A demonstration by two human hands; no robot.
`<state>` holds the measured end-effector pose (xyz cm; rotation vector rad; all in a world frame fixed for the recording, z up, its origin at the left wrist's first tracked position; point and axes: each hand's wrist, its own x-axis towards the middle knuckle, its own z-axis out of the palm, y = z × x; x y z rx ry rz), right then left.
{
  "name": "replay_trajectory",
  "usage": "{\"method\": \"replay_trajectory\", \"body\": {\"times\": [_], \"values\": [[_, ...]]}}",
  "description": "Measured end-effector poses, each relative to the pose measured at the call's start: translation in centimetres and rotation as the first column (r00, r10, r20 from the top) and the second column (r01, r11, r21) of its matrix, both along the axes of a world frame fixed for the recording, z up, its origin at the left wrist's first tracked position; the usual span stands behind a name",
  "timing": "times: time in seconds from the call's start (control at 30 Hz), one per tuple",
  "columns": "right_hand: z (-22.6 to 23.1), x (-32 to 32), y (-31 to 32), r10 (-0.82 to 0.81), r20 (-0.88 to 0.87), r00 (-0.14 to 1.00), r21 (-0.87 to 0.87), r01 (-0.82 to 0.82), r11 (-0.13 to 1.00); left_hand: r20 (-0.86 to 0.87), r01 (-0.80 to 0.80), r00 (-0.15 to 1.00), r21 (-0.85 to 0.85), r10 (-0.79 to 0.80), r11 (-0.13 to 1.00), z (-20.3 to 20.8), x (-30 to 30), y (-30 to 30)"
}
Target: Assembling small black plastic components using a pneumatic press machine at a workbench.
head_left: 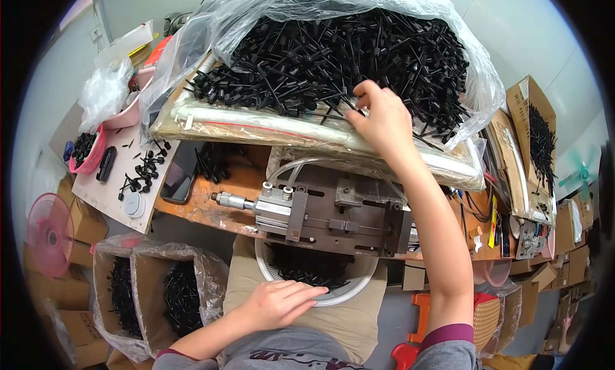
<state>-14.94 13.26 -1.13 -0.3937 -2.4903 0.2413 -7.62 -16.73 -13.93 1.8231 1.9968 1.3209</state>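
Note:
My right hand [383, 117] reaches over the front edge of a large heap of black plastic parts with thin stems [346, 49]. Its thumb and forefinger are apart, close to the nearest stems, and I see nothing gripped between them. My left hand [278, 304] lies with fingers stretched out over the near rim of a white basket [368, 283] on my lap. Inside that basket are more black stemmed parts [307, 264], near my left fingertips. Between the hands sits a metal fixture with a pneumatic cylinder [274, 215], bolted to the bench.
Clear plastic sheeting [477, 82] lines the heap's carton [256, 131]. A phone [179, 174] and a small white case [134, 205] lie to the left. Boxes of black parts [182, 296] stand at lower left. A pink fan [50, 235] and orange stool [419, 315] flank me.

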Motion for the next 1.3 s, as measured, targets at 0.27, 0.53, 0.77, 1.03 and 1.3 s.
{"method": "replay_trajectory", "body": {"times": [0.27, 0.53, 0.77, 1.03, 1.3], "values": [[-0.7, 4.5, 1.9, 0.059, -0.099, 0.993, -0.343, -0.090, 0.935, 0.241, -0.053, 0.970, 0.065, 0.036, 0.997, 0.2, -0.7, 0.0], [-3.1, 14.5, -7.1, 0.196, -0.312, 0.930, -0.916, -0.349, 0.196, -0.063, -0.204, 0.966, 0.415, 0.251, 0.887, 7.0, -3.4, 7.0], [-5.4, 17.1, -7.9, 0.152, -0.361, 0.920, -0.917, -0.380, 0.122, -0.123, -0.137, 0.974, 0.354, 0.192, 0.925, 6.6, -2.1, 8.6], [-2.6, 14.3, -2.0, 0.134, -0.343, 0.930, -0.442, -0.286, 0.850, -0.027, -0.275, 0.958, 0.211, 0.286, 0.938, 6.4, -2.0, 6.8], [-0.2, 8.9, 7.8, -0.087, 0.043, 0.995, 0.207, 0.076, 0.975, -0.112, -0.119, 0.986, 0.012, 0.120, 0.993, 4.4, -1.1, 6.4]]}}
